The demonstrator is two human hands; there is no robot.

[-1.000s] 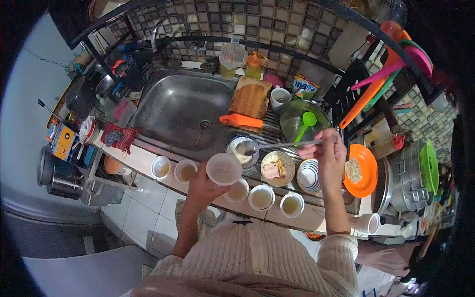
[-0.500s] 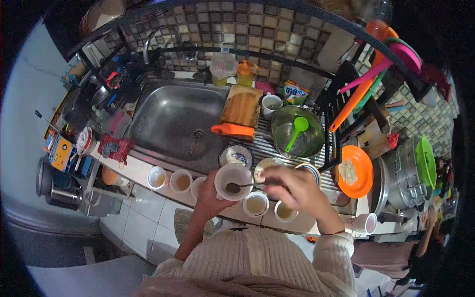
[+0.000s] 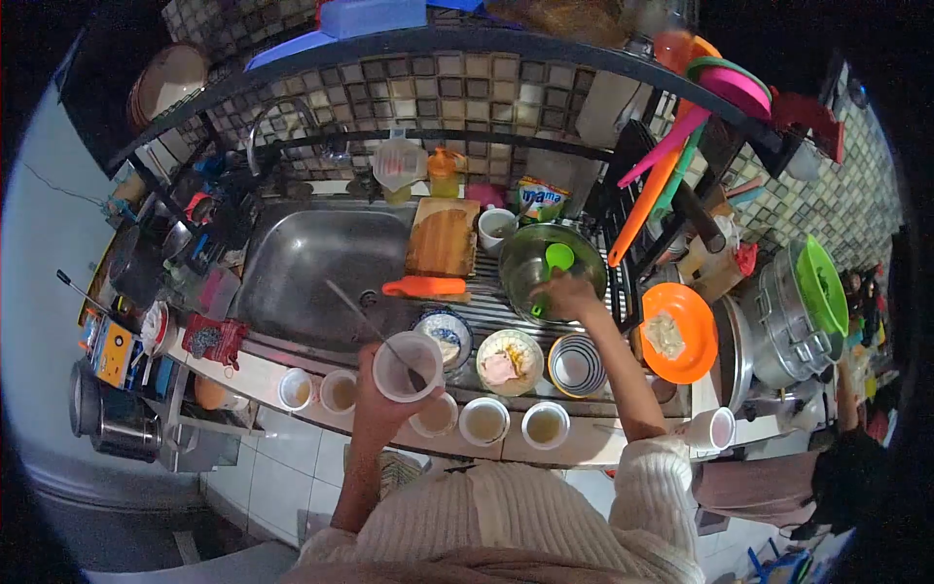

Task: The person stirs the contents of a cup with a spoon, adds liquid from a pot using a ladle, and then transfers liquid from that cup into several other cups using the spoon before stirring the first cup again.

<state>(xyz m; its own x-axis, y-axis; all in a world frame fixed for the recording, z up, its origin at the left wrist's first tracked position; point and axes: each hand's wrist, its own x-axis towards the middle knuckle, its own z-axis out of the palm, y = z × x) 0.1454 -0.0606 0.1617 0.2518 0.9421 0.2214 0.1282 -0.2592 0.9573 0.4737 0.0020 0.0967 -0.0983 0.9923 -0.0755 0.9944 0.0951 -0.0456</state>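
**Cup held up in one hand, ladle under the other**

The left hand (image 3: pixel 375 394) has its grip clamped around a white plastic cup (image 3: pixel 409 366), held up over the near edge of the worktop (image 3: pixel 263 375), just at 6 o'clock from the sink (image 3: pixel 311 268). A metal spoon (image 3: pixel 375 326) stands in the cup, its handle slanting away toward 10 o'clock across the sink basin.

The right hand (image 3: pixel 567 292) reaches out to 1 o'clock of the cup and rests on the handle of a green ladle (image 3: pixel 553 268) that lies in a large glass bowl (image 3: pixel 545 255); the fingers curl over the handle (whether they fully close on it I cannot tell).

Between the two hands, on the ribbed drainer, sit a patterned bowl (image 3: pixel 443 336) just beside the cup, a bowl of food (image 3: pixel 508 362) at its 3 o'clock, and a striped bowl (image 3: pixel 576 366) further along. A row of small filled cups (image 3: pixel 484 420) lines the worktop edge nearest the person, running either side of the left hand.

At 12 o'clock from the held cup lies an orange-handled tool (image 3: pixel 424 287) against a wooden cutting board (image 3: pixel 443 237). An orange plate (image 3: pixel 678 334) sits at 3 o'clock of the striped bowl, well apart from the cup.
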